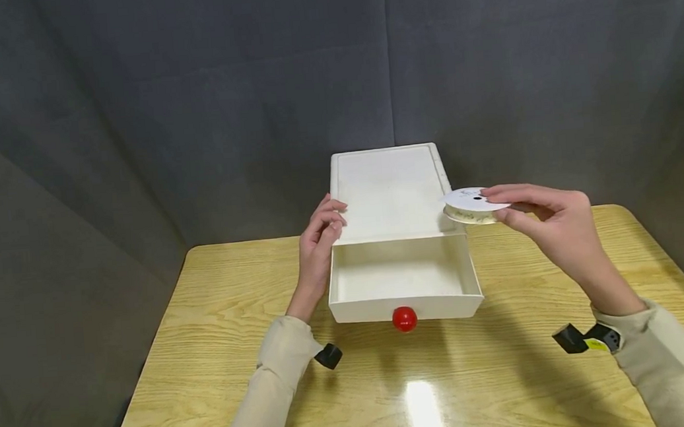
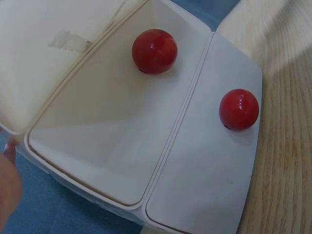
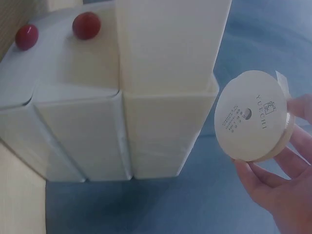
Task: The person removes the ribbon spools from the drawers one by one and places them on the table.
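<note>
One spool (image 1: 466,199) | edge pinched between right fingers (image 1: 516,194) | left fingers (image 1: 331,205) touch cabinet (image 1: 390,187), grip unclear

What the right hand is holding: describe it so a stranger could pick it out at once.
On the wooden table stands a white drawer unit with its top drawer pulled out. Beside its right edge, the person's right hand pinches a spool. It is a flat, printed white disc with a pale band, unlike the boxy unit and the red ball knob.
</note>
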`<state>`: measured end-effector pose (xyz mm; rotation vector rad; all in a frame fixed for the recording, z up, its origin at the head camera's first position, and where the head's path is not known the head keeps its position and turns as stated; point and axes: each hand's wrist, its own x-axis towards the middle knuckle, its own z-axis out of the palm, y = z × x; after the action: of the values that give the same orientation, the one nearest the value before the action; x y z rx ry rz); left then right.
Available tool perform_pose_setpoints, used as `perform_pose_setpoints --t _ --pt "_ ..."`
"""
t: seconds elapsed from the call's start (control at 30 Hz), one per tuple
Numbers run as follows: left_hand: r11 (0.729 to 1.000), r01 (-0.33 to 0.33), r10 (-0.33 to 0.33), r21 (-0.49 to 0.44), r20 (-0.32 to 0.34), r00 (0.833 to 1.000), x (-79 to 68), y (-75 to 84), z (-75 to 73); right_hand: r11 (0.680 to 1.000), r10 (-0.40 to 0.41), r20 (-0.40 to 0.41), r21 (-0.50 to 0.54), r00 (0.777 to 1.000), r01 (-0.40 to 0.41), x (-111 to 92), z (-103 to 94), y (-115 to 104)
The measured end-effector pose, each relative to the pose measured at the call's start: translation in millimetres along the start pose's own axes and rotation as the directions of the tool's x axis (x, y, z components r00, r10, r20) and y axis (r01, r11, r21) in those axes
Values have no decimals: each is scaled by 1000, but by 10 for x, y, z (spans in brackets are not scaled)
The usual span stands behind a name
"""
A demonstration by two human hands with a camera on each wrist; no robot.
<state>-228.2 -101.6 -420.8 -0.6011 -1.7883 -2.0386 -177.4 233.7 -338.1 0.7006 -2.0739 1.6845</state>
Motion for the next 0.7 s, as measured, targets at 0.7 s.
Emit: perform_pose_setpoints --t 0.7 --pt "1000 -1 2 -9 1 1000 6 -27 -7 977 89 -127 -180 988 -111 -77 -210 314"
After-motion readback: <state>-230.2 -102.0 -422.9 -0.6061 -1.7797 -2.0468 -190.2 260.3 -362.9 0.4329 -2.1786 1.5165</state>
